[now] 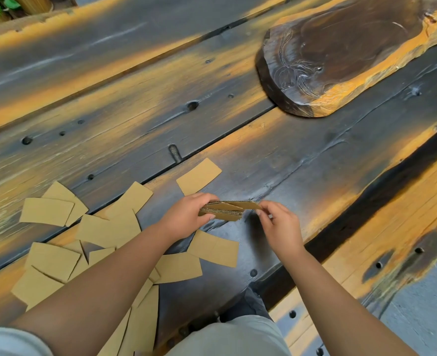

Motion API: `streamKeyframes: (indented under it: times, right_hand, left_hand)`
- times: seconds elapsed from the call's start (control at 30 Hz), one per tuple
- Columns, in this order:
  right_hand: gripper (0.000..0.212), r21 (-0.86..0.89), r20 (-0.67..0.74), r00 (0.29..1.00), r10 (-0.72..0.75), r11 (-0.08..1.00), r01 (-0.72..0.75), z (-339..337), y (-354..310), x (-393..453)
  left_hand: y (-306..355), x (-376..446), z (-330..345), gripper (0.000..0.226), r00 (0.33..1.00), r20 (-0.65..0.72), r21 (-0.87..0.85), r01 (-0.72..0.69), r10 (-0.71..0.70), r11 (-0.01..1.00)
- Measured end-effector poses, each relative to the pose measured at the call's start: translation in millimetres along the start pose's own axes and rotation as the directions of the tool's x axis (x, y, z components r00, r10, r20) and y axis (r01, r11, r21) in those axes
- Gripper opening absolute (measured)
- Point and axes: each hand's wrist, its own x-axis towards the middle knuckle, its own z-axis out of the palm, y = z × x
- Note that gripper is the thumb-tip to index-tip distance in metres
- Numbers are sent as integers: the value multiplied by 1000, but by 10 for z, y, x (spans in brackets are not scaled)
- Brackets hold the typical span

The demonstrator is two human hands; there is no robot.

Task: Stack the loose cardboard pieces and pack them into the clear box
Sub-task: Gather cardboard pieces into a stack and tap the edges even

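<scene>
Nearest: loose cardboard pieces (53, 260) lay scattered and overlapping on the desk (315, 176) at the person's left, not yet gathered. Beyond: left hand (186, 214) gripped a small stack (222, 211) of pieces edge-on, fingers curled round one end, likely to keep the edges flush. Right hand (276, 222) pinched the uppermost piece at the stack's other end, apparently aligning it. One single piece (198, 176) lay just past the hands. Farthest: dark carved wooden slab (340, 52). Clear box: not in view.
</scene>
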Motion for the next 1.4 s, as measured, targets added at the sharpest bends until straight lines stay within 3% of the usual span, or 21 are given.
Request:
streamKeyframes:
  times: [0.1, 0.23, 0.37, 0.53, 0.63, 0.73, 0.87, 1.0, 1.1, 1.2, 1.27, 1.4]
  right_hand:
    - [8, -102, 63, 996, -63, 992, 70, 65, -96, 72]
    - [7, -57, 90, 984, -155, 985, 160, 2, -134, 143]
    - [6, 42, 18, 983, -181, 983, 180, -186, -47, 131]
    - [9, 265, -79, 996, 34, 964, -12, -431, 138, 66]
    - [12, 469, -21, 970, 241, 859, -203, -486, 222, 37]
    - [20, 503, -32, 948, 317, 825, -258, -409, 303, 39]
    - [23, 402, -8, 955, 296, 876, -268, -173, 368, 124]
    - [13, 183, 291, 956, 42, 978, -99, 109, 362, 212]
    - [16, 47, 384, 916, -118, 993, 108, 248, 341, 283]
    - [28, -67, 439, 887, -143, 979, 192, 338, 309, 346]
    - [44, -76, 478, 870, -116, 982, 173, 359, 275, 358]
    - [69, 97, 416, 908, 46, 991, -95, 213, 272, 253]
  left_hand:
    - [12, -7, 11, 61, 996, -11, -25, 88, -88, 996]
    - [-7, -3, 11, 72, 986, -31, -120, 159, -164, 980]
    - [-38, -5, 25, 40, 994, -29, -23, 100, -101, 995]
    - [-15, -6, 20, 30, 998, -46, -11, 51, -51, 999]
    - [-8, -8, 15, 28, 998, -39, -14, 47, -47, 999]
    - [-12, -3, -2, 31, 999, -17, -27, 48, -48, 998]
    - [4, 5, -12, 24, 1000, -12, -9, -10, 10, 1000]
    - [22, -8, -18, 24, 1000, -29, -20, -12, 12, 1000]
    - [34, -20, -28, 48, 997, -39, -77, 63, -66, 995]
    - [40, -10, -48, 66, 999, -14, -46, 44, -44, 998]
    - [38, 7, -65, 50, 1000, 6, 14, -15, 15, 1000]
    - [37, 11, -97, 33, 999, 27, 25, -19, 19, 1000]
